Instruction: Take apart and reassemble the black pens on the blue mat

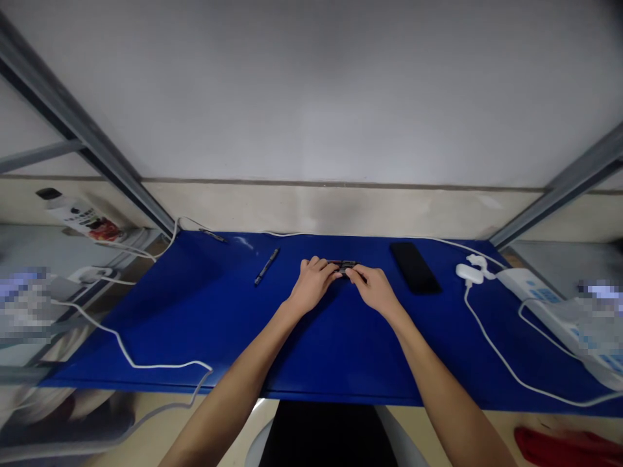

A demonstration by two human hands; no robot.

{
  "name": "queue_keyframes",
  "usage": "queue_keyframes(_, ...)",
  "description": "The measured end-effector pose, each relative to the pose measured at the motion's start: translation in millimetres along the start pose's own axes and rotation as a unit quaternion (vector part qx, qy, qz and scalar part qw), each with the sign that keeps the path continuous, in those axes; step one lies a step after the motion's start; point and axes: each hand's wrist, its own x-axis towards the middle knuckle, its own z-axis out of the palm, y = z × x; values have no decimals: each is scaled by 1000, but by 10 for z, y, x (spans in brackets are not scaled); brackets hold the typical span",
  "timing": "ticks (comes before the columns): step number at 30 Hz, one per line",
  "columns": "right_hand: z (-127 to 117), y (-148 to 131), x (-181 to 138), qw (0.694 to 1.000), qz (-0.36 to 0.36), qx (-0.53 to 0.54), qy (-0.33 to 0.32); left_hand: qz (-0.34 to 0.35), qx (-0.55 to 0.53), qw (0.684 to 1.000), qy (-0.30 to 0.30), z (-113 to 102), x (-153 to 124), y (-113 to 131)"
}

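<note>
At the middle of the blue desk, my left hand (313, 283) and my right hand (374, 287) are close together over a small bundle of dark pens (346, 264). The pens lie crosswise, side by side, and fingers partly cover them, so their number cannot be made out. My left fingers are closed on the left end. On the right end, my right thumb and fingers pinch. To the left, a single dark pen (267, 266) lies slantwise on the desk. Another pen (213, 235) rests near the back left corner.
A black phone (415, 267) lies right of my hands. Farther right are a white earphone case (470, 274) on a cable and a white-and-blue package (540, 298). A white cable (160, 366) crosses the front left edge. Metal posts flank the blue desk (195, 324), with a wall behind.
</note>
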Motion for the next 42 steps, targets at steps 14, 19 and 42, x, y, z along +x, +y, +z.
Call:
queue_keyframes(14, 77, -37, 13, 966, 41, 248, -55, -71, -537, 834, 104, -24, 48, 129)
queue_keyframes(19, 14, -10, 29, 942, 84, 320, 56, -127, -552, 815, 120, -29, 73, 71)
queue_keyframes(42, -115, -54, 28, 807, 154, 569, 45, -141, -637, 734, -189, 220, -22, 325)
